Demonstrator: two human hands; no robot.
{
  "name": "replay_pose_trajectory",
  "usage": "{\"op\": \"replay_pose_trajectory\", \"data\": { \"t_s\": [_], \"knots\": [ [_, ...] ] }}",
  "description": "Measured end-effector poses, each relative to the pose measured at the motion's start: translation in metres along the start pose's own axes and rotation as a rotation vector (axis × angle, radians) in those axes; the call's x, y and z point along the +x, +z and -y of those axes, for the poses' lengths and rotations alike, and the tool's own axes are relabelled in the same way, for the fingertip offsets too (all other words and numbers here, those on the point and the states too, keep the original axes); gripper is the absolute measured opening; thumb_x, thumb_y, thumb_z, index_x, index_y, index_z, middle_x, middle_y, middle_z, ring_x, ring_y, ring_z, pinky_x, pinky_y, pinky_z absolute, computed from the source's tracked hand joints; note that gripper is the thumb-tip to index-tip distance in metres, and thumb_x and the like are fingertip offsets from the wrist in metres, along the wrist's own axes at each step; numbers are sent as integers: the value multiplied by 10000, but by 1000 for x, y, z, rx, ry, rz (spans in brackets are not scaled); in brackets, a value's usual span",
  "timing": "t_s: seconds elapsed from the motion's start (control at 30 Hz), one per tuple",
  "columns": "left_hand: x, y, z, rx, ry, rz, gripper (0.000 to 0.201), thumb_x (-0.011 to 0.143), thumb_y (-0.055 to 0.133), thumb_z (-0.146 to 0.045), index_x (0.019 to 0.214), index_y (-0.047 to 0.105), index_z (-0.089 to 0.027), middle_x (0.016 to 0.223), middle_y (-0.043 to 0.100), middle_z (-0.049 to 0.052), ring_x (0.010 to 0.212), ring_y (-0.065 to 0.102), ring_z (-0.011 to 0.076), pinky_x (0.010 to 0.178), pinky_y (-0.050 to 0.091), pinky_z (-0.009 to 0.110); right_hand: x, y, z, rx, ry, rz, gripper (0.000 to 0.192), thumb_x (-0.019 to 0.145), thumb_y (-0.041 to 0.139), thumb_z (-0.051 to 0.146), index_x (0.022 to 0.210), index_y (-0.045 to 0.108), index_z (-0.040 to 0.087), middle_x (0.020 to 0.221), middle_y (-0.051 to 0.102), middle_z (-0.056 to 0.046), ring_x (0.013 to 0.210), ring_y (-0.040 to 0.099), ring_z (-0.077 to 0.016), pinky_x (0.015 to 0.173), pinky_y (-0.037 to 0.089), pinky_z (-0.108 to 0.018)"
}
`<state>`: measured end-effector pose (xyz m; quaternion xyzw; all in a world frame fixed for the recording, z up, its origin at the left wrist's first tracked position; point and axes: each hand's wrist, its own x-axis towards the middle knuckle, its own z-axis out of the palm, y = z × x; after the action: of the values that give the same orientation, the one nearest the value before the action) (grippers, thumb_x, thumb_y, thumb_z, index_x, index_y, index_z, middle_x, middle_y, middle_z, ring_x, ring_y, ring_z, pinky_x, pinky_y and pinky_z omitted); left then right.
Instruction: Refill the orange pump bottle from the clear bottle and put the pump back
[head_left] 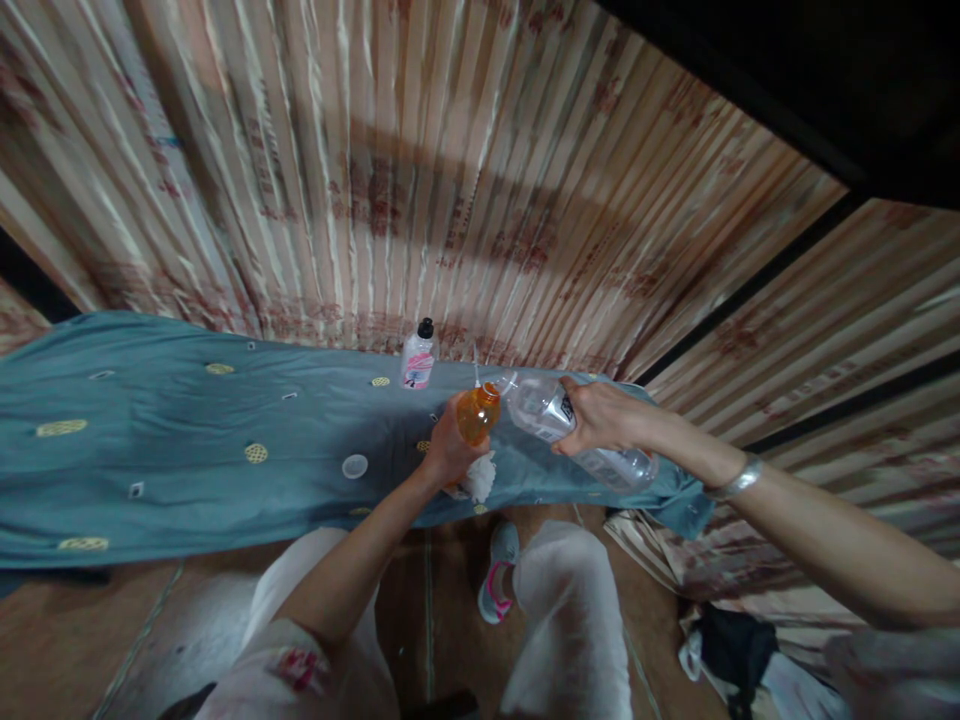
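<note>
My left hand (pixel 448 448) is wrapped around an orange see-through bottle (pixel 478 412), its open mouth facing up. In my right hand (pixel 600 415) is a large clear plastic bottle (pixel 536 402) with a pale label, tilted so its neck points left. The two bottle mouths meet or nearly meet; whether they touch I cannot tell, nor whether liquid flows. Just behind the orange bottle a thin white stick-like piece (pixel 476 362) shows. A white crumpled thing (pixel 481 478) is below my left hand, partly hidden by it.
A clear bottle with a pink label and black cap (pixel 418 362) stands at the back of the cloth-covered surface (pixel 300 410). A small round translucent lid (pixel 355 466) lies to the left. Behind hangs a pleated curtain (pixel 420 200). Dark and white items (pixel 731 645) lie lower right.
</note>
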<state>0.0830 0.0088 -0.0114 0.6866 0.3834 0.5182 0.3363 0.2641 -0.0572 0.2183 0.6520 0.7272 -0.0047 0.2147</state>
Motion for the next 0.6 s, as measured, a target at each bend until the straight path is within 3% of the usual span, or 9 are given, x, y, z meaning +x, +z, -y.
{"op": "replay_pose_trajectory", "data": {
  "t_s": [0.6],
  "knots": [
    [-1,-1,-1,17,-24,0,802,688,794,-164,1394,419,-235,1247,700,70,1048,741,255,935,627,418,0,3,-1,25,-4,-26,745,716,795,582,1240,582,97,862,747,-121,835,743,-332,598,406,-308]
  ]
}}
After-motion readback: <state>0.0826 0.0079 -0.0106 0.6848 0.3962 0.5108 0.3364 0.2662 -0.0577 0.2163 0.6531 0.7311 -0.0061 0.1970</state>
